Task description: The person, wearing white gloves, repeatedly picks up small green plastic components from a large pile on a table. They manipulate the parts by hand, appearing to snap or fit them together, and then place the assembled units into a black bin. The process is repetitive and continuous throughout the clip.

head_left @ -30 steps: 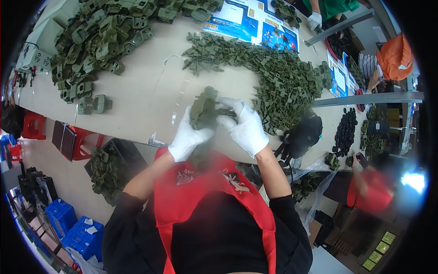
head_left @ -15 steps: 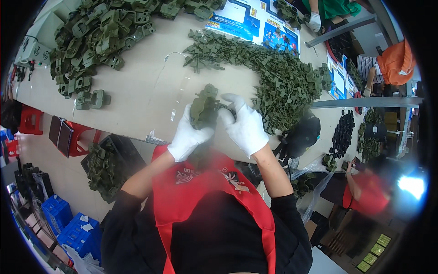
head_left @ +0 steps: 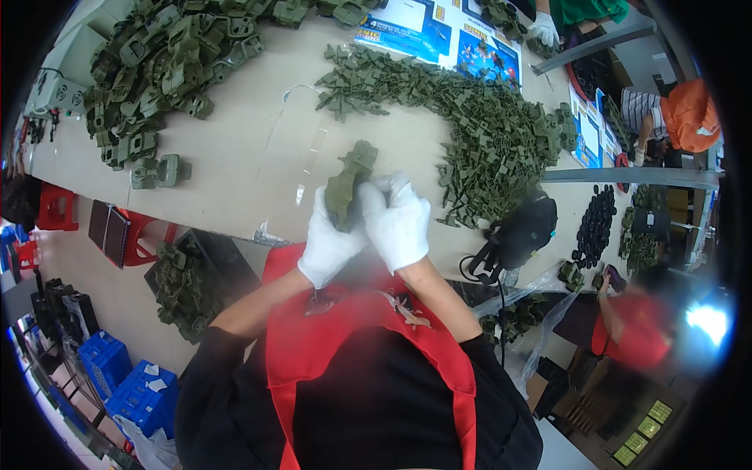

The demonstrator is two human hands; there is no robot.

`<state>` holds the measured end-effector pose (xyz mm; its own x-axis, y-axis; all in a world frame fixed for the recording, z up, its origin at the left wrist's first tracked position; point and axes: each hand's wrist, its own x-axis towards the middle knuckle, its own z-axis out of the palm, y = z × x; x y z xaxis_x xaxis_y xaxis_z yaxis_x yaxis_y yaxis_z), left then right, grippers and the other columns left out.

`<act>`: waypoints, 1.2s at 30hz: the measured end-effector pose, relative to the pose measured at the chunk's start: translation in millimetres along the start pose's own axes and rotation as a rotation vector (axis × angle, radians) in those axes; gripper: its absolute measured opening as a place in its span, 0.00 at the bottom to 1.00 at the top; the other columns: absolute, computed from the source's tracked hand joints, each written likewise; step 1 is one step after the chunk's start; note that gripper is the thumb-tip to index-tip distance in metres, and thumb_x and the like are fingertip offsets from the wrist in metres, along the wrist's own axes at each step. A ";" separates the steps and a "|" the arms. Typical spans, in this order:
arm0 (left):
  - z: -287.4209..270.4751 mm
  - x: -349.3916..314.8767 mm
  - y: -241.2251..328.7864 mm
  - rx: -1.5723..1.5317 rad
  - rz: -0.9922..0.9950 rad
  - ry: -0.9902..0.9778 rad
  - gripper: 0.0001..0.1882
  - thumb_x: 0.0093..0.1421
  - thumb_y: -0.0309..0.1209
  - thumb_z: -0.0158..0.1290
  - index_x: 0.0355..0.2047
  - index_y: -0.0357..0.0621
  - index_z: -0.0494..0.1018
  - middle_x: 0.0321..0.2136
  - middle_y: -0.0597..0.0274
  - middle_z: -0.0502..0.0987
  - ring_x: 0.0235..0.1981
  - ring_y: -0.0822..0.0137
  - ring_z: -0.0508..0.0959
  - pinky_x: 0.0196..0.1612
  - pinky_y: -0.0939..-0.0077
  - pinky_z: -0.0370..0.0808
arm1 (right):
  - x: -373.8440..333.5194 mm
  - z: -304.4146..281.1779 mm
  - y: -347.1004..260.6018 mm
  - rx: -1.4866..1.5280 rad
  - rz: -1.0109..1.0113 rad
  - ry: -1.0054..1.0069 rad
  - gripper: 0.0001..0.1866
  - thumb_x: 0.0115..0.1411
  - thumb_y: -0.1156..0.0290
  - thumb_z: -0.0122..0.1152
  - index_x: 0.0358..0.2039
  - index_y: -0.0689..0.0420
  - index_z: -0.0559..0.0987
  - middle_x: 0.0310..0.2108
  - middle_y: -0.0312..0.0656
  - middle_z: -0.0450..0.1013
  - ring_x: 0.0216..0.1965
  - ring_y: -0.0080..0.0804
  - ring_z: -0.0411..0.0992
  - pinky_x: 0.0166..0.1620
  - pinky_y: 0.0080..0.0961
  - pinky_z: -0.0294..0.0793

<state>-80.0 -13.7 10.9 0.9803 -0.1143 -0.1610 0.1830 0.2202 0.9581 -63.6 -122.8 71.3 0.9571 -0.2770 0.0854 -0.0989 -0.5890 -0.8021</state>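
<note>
In front of my chest, above the table's near edge, an olive-green moulded plastic toy part (head_left: 342, 192) stands out of my gloved left hand (head_left: 327, 249), which is closed round its lower end. My gloved right hand (head_left: 399, 225) presses against the right side of that part, its fingers curled and pinched together. Whatever those right fingertips hold is hidden behind the glove. Just right of my hands spreads a large heap of small olive-green plastic pieces (head_left: 489, 149), which also runs along the far side.
Larger hollow green parts (head_left: 168, 66) are heaped at the far left of the table (head_left: 235, 164). A black cap (head_left: 529, 227) lies at the right edge. A crate of green parts (head_left: 227, 258) stands below left, near red stools (head_left: 141, 239). Co-workers (head_left: 638, 325) sit at the right.
My right hand has moved left and closed in against the toy part; its fingers were more spread before. The part has turned slightly in my left hand.
</note>
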 end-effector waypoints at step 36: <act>-39.9 34.9 6.8 -0.266 -0.206 0.155 0.13 0.55 0.23 0.52 0.42 0.38 0.71 0.34 0.59 0.76 0.31 0.65 0.78 0.34 0.71 0.77 | -7.9 -10.6 26.9 -0.083 -0.103 -0.410 0.10 0.56 0.65 0.62 0.37 0.53 0.76 0.32 0.47 0.77 0.32 0.48 0.76 0.37 0.42 0.76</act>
<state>-41.6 22.4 2.4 0.9167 -0.0393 -0.3976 0.3707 0.4546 0.8099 -76.7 -144.5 55.3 0.9905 0.1014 -0.0928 -0.0025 -0.6618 -0.7497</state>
